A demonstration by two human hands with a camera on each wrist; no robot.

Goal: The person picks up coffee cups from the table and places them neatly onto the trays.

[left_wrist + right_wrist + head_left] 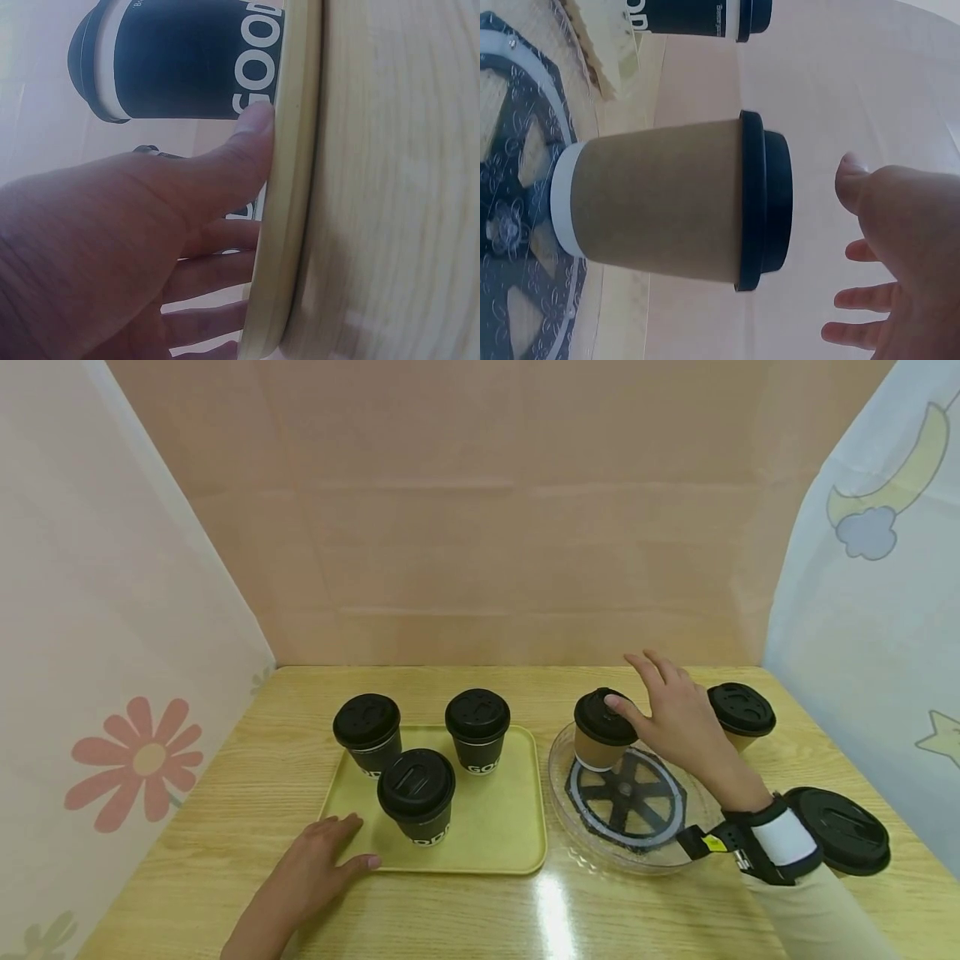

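Observation:
My right hand (678,718) hovers over the clear round dish (558,789), its fingers spread. In the right wrist view a brown paper cup with a black lid (664,202) stands upright, and a gap shows between lid and fingertips. That cup sits at the dish's back left, on a dark wheel-like pattern. My left hand (311,868) touches the front left corner of the yellow tray (498,847), fingers extended and thumb at the rim. Three black lidded cups are on the tray: one in front (416,797), one back left (367,731), one back right (477,727).
Right of the dish stands another lidded cup (741,710), partly behind my right hand. A further black-lidded cup (840,829) is nearer the front right, beside my wrist strap. Patterned cloth walls (150,610) enclose the wooden table (247,768) at the sides.

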